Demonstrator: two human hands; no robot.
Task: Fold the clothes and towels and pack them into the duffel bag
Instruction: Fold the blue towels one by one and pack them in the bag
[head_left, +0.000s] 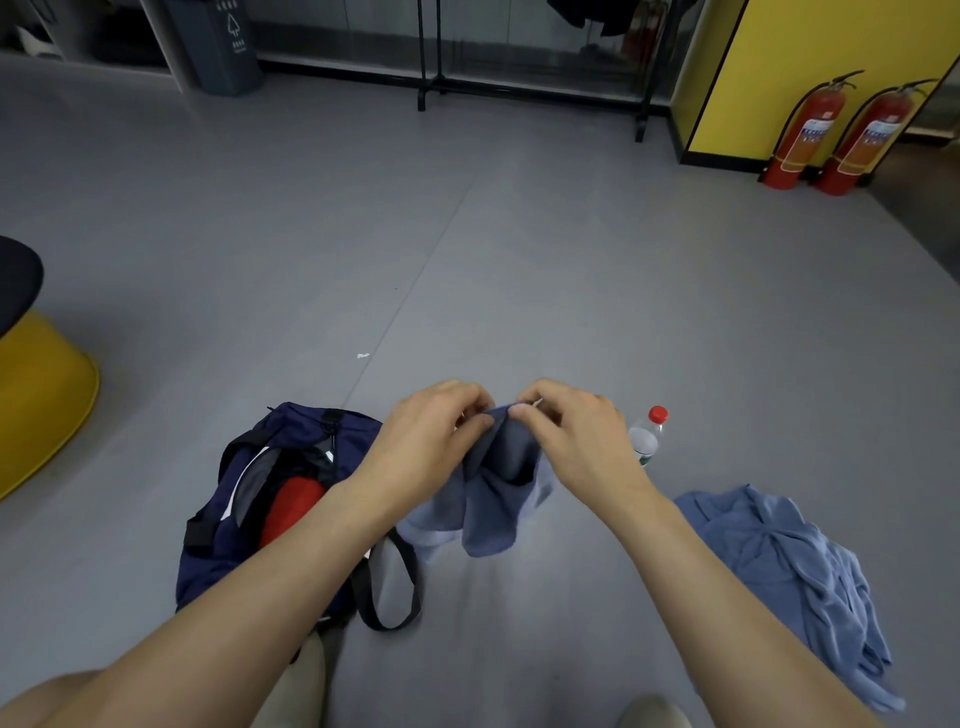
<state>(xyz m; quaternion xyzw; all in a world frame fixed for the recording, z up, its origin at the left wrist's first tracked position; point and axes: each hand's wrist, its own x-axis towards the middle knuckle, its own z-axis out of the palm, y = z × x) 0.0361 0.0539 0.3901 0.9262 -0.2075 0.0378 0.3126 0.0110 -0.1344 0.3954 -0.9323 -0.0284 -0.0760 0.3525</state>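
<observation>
Holds towel (493, 499) up over floor (519, 260) with left hand (431, 431) and right hand (576, 431), close together at its top edge, thumb and fingers of each clamped on cloth. Hangs in loose folds below. Sits just right of open bag (234, 545), navy, red item (291, 512) inside, strap (410, 587) looped on floor. Crumpled blue shirt (795, 566) on floor to right, apart from towel. Red-capped bottle (647, 436) upright just behind right hand. Two extinguishers (805, 130) far back right, by yellow wall (779, 52).

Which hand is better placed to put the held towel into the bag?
Probably the left hand: it pinches the towel next to the open duffel bag; the right hand is farther away.
</observation>
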